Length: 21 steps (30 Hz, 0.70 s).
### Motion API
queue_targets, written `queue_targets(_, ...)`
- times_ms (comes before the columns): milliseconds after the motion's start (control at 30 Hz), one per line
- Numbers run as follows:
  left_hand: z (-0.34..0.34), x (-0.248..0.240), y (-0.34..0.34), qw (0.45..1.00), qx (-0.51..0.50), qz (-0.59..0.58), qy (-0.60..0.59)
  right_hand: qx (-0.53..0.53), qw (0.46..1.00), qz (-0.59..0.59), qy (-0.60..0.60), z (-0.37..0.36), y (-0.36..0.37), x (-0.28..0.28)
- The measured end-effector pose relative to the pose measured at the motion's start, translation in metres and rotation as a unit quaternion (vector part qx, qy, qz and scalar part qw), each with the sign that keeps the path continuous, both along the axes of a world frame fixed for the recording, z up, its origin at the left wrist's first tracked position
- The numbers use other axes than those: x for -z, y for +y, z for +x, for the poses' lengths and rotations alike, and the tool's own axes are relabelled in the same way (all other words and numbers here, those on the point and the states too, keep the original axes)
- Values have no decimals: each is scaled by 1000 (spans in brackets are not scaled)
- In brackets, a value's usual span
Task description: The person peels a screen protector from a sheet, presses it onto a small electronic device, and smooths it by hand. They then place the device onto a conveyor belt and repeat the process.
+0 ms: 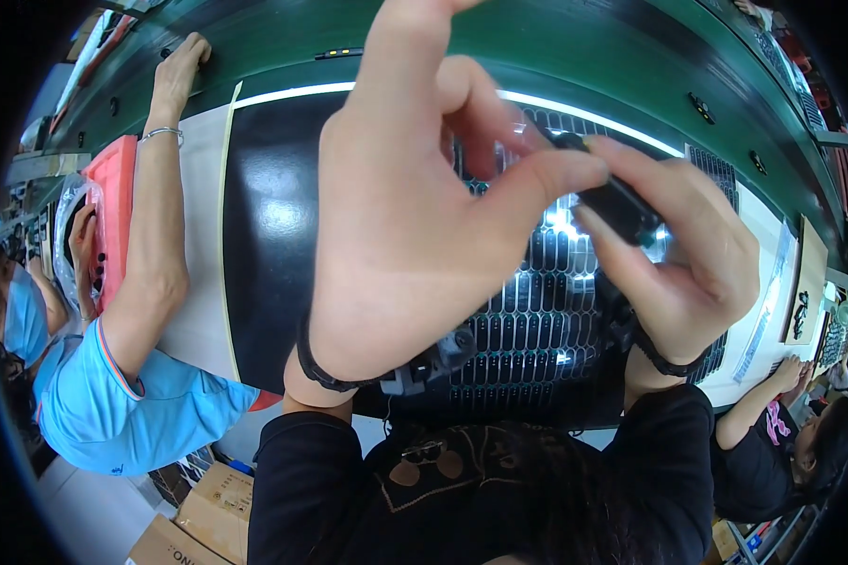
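In front of my chest, my right hand [697, 250] pinches a small, dark, oblong device [622, 209] between thumb and fingers. My left hand [405, 207] is raised over the mat, its thumb pressed across the device's upper end and its other fingers bent. A shiny, clear patch shows by the left fingers; motion blur hides what it is. Beneath both hands lies a sheet of clear oblong pieces [528, 330] in rows, partly covered by them. The black mat [273, 273] is under the sheet.
A green conveyor belt [584, 42] runs along the far side, carrying small black devices [701, 108]. On the left, a co-worker's arm [165, 198] reaches to the belt beside a red tray [115, 217]. Another person [773, 443] works at right. Cardboard boxes [212, 508] stand lower left.
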<state>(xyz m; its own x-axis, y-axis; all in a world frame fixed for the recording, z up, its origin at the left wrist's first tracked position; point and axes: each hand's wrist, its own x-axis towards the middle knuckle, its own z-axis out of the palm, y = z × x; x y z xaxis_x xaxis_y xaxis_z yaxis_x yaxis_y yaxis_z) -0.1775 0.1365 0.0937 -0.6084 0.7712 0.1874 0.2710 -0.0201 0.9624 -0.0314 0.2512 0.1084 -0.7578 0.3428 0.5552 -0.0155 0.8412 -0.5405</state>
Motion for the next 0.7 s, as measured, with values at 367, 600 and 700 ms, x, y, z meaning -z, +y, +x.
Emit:
queue_targets(367, -7, 6, 23, 997, -28, 30, 70, -23, 949, -310, 51, -12, -1, 5)
queue_targets(600, -2, 7, 37, 992, -29, 57, 108, -42, 902, -427, -54, -32, 84, 39)
queue_targets(700, -4, 3, 35, 978, -25, 13, 205, 27, 950, -290, -114, -44, 135, 75)
